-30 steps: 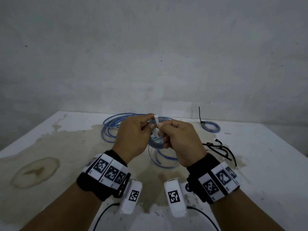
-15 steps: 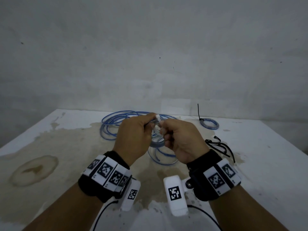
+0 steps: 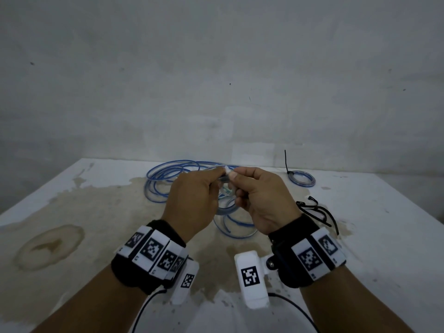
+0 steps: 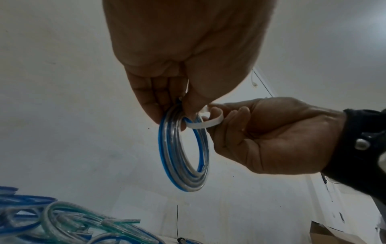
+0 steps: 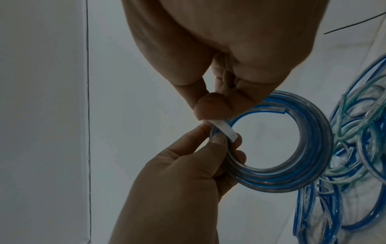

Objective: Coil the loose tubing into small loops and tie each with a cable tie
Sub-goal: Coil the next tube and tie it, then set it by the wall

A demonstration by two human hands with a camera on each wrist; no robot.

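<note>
Above the table (image 3: 360, 236), left hand (image 3: 192, 200) pinches the tubing coil (image 4: 183, 155); right hand (image 3: 262, 200) pinches its white cable tie (image 4: 205, 123)

text: none legible | wrist bands (image 3: 153, 252): black-and-white square code markers only | fine print possibly too blurred

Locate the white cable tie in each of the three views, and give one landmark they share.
Head: white flat plastic cable tie top centre, only its tip between both hands.
Left wrist: centre, looped round the blue-and-clear tubing coil.
Right wrist: centre, across the coil's left edge.
Landmark: loose tubing pile.
</note>
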